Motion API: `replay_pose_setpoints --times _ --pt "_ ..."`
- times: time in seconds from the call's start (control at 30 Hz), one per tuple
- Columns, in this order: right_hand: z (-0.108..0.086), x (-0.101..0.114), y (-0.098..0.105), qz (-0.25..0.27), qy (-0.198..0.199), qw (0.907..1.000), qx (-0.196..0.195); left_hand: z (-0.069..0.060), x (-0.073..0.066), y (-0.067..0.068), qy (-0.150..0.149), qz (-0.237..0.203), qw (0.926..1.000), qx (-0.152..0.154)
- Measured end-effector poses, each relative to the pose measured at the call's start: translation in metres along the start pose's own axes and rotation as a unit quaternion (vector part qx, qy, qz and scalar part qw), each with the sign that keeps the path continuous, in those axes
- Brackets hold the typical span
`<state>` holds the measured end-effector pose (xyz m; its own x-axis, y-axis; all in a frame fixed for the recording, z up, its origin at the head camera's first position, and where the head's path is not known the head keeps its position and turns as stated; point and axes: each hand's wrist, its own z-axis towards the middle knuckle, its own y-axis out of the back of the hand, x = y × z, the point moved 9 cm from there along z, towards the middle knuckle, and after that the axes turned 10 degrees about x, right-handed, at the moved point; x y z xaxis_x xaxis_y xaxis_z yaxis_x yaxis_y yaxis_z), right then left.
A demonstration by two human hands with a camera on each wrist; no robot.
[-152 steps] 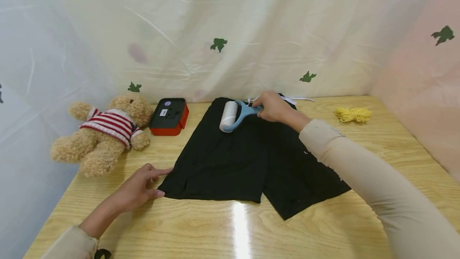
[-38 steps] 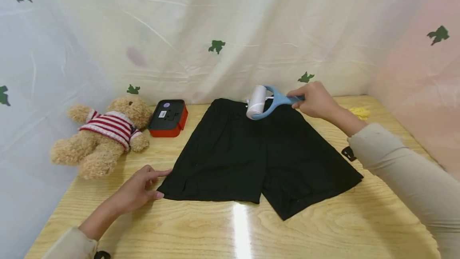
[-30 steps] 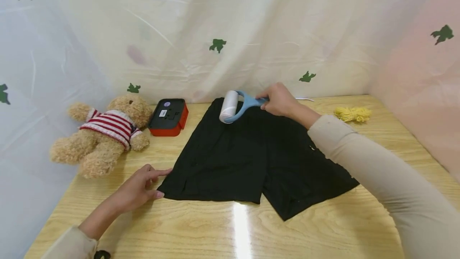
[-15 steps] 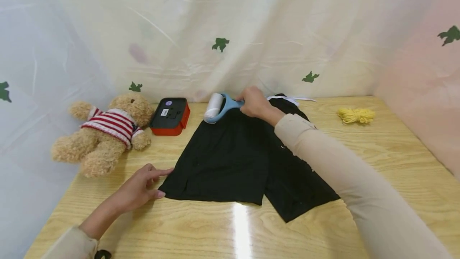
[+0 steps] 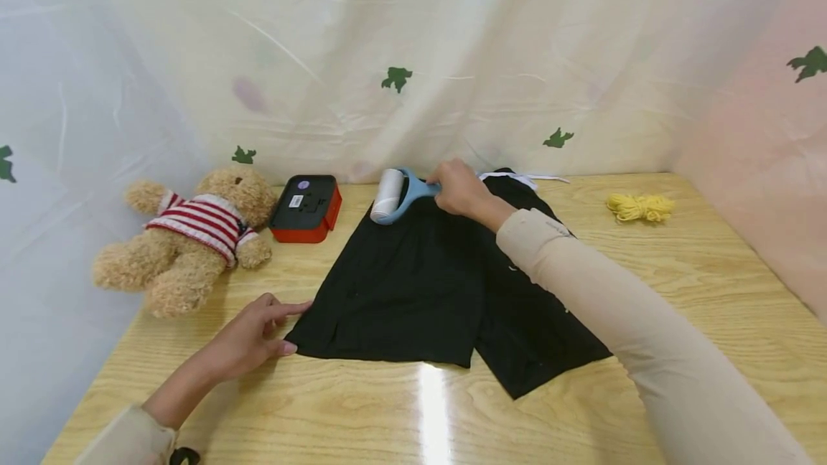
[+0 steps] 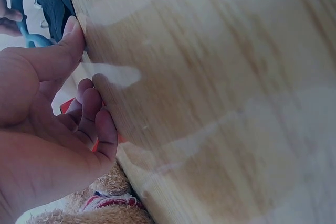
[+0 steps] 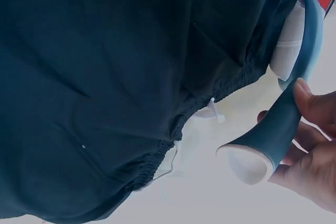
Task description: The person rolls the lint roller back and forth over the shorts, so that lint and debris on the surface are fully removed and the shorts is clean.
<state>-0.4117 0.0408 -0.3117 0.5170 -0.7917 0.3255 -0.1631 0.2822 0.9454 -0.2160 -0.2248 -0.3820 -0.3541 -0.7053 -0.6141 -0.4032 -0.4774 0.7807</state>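
Black shorts [image 5: 413,293] lie spread on the wooden table, their waistband with a white drawstring [image 5: 526,179] toward the back wall. My right hand [image 5: 461,189] grips the blue handle of a lint roller [image 5: 388,196]. The roller's white cylinder is at the waistband's left corner; in the right wrist view the lint roller [image 7: 289,45] lies along the cloth edge. My left hand [image 5: 248,336] rests at the lower left hem, index finger and thumb touching its edge. The right forearm hides part of the shorts' right side. A few white specks show on the black cloth.
At the left, a teddy bear [image 5: 187,242] in a red-and-white striped sweater leans by the side curtain. Beside it sits a black-and-red box [image 5: 306,209]. A bundle of yellow cord [image 5: 639,207] lies at the back right. A patterned curtain [image 5: 452,56] closes off the back.
From over the waistband's middle, my right hand has carried the lint roller left to the waistband's left corner; in the last half second it barely shifted. My left hand has stayed at the hem.
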Motion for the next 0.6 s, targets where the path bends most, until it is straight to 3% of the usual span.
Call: replay_pose_setpoints --times 0.37,0.6 --pt "-0.011 -0.006 0.009 0.002 0.009 0.9998 -0.018 0.000 0.001 0.000 -0.003 0.004 1.0000 -0.003" --pt "-0.018 -0.022 0.013 0.030 -0.010 0.9992 -0.025 0.000 0.001 -0.001 0.004 -0.003 1.0000 0.002"
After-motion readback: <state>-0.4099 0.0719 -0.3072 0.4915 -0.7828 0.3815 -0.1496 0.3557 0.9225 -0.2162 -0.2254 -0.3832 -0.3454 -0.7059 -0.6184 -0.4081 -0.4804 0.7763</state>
